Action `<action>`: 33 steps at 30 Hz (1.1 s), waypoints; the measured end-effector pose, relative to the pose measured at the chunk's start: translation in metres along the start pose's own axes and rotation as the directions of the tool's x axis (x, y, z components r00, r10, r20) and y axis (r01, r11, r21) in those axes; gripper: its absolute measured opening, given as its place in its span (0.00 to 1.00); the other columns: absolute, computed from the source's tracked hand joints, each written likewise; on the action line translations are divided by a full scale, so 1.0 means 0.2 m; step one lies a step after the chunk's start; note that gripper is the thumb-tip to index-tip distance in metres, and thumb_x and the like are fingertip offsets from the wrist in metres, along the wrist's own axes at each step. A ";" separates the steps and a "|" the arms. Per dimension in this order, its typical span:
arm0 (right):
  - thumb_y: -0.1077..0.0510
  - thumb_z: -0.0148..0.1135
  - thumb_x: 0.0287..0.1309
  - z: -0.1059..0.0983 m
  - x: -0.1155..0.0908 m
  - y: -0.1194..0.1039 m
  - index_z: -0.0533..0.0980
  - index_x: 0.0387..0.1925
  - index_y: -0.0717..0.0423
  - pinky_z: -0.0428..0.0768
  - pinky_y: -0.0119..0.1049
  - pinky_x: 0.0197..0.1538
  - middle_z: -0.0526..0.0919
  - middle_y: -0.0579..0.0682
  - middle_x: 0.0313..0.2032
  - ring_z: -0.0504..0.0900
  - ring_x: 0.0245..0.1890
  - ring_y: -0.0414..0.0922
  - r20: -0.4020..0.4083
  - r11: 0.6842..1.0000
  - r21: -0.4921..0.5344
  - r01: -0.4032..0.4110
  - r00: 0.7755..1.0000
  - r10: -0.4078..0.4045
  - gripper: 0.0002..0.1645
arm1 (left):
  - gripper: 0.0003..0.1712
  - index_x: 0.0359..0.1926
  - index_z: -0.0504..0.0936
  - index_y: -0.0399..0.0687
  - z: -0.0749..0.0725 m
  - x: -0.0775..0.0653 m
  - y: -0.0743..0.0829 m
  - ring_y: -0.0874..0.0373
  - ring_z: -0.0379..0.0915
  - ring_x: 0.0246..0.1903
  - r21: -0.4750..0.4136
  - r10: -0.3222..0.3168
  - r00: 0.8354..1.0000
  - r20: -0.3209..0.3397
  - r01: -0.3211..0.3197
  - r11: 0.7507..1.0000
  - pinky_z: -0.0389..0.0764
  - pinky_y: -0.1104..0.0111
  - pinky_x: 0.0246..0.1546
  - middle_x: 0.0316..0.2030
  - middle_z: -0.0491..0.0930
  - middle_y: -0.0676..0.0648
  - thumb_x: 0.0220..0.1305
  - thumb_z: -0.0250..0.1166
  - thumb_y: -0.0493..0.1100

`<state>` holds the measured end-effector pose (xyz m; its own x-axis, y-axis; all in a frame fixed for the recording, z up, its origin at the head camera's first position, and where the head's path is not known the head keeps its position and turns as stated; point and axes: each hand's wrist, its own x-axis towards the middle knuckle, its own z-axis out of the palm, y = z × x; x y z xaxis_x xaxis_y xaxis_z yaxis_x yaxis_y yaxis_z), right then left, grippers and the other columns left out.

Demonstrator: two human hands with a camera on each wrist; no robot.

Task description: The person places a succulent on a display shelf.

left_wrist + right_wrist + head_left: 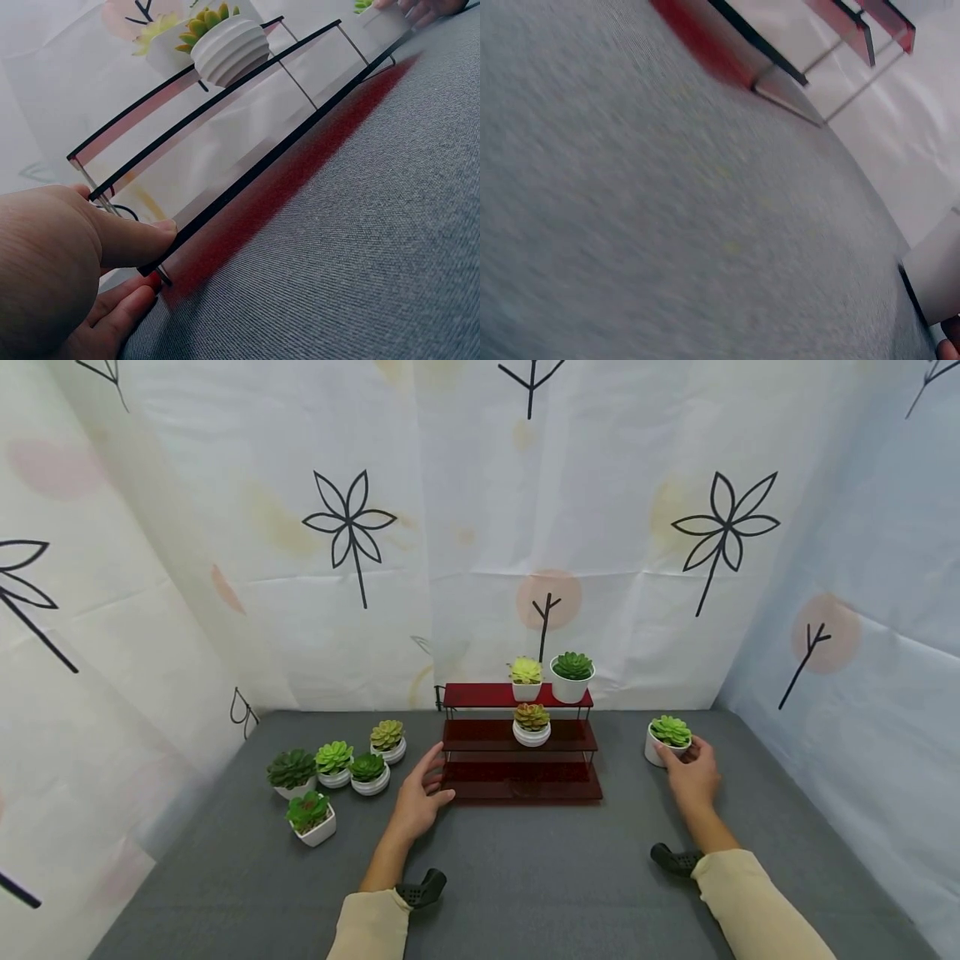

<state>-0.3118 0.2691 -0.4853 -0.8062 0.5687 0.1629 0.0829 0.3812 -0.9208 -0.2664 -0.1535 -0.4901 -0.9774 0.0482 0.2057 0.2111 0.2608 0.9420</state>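
A dark red three-tier display shelf (525, 781) stands at the back middle. My left hand (420, 802) holds its left end; in the left wrist view the thumb (142, 238) lies over the lowest tier's corner, with fingers below it. Right of the shelf, my right hand (693, 770) grips a potted succulent (670, 732) by its white pot, thumb at the near side. On the top tier sit a yellow-green succulent (527, 677) and a larger green one (572, 675). The middle tier bears an orange-tinged succulent (532, 725) in a ribbed white pot.
On the grey table (525, 877), left of my left hand, several potted succulents stand grouped, among them a dark green one (292, 771) and a red-tipped one (310, 817) in a square pot. A patterned white curtain (465, 510) closes off the back and sides.
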 end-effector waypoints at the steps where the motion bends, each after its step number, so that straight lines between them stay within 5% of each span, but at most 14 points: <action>1: 0.51 0.65 0.62 0.00 -0.01 -0.01 0.59 0.68 0.67 0.71 0.49 0.54 0.71 0.68 0.58 0.71 0.58 0.59 0.009 1.000 0.008 0.002 1.000 -0.002 0.41 | 0.47 0.74 0.61 0.54 0.00 0.00 0.00 0.37 0.68 0.58 0.000 -0.003 1.000 -0.001 0.003 1.000 0.69 0.48 0.58 0.63 0.68 0.35 0.57 0.66 0.23; 16: 0.57 0.67 0.60 0.04 -0.15 -0.05 0.61 0.66 0.69 0.68 0.22 0.41 0.71 0.67 0.60 0.73 0.57 0.57 0.105 0.993 0.102 0.062 0.992 -0.073 0.39 | 0.47 0.73 0.61 0.52 0.00 0.00 -0.02 0.36 0.69 0.57 0.010 0.021 1.000 -0.009 -0.021 1.000 0.70 0.47 0.57 0.62 0.69 0.34 0.56 0.66 0.22; 21: 0.57 0.66 0.61 0.06 -0.18 -0.07 0.61 0.67 0.68 0.68 0.23 0.43 0.71 0.67 0.60 0.72 0.57 0.56 0.128 0.990 0.126 0.067 0.988 -0.083 0.39 | 0.47 0.73 0.62 0.55 0.00 0.00 -0.01 0.37 0.69 0.57 0.006 -0.001 1.000 -0.008 0.001 1.000 0.70 0.48 0.58 0.62 0.69 0.36 0.56 0.66 0.23; 29: 0.58 0.66 0.61 0.08 -0.23 -0.12 0.61 0.66 0.69 0.71 0.45 0.56 0.69 0.68 0.62 0.71 0.59 0.57 0.121 0.975 0.188 0.121 0.982 -0.145 0.38 | 0.47 0.73 0.61 0.55 0.00 0.01 -0.01 0.38 0.69 0.58 0.006 -0.003 1.000 -0.008 0.003 1.000 0.70 0.49 0.58 0.62 0.69 0.37 0.57 0.66 0.23; 33: 0.58 0.67 0.60 0.10 -0.24 -0.14 0.61 0.66 0.68 0.72 0.39 0.56 0.70 0.66 0.61 0.71 0.59 0.56 0.101 0.964 0.225 0.144 0.980 -0.170 0.38 | 0.47 0.73 0.62 0.56 0.00 0.01 -0.01 0.39 0.69 0.58 0.004 -0.004 1.000 -0.010 0.005 1.000 0.70 0.49 0.58 0.62 0.69 0.37 0.56 0.66 0.23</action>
<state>-0.2877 0.2157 -0.4740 -0.8637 0.4188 0.2803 -0.1680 0.2852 -0.9436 -0.2682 -0.1533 -0.4912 -0.9782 0.0375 0.2041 0.2067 0.2649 0.9419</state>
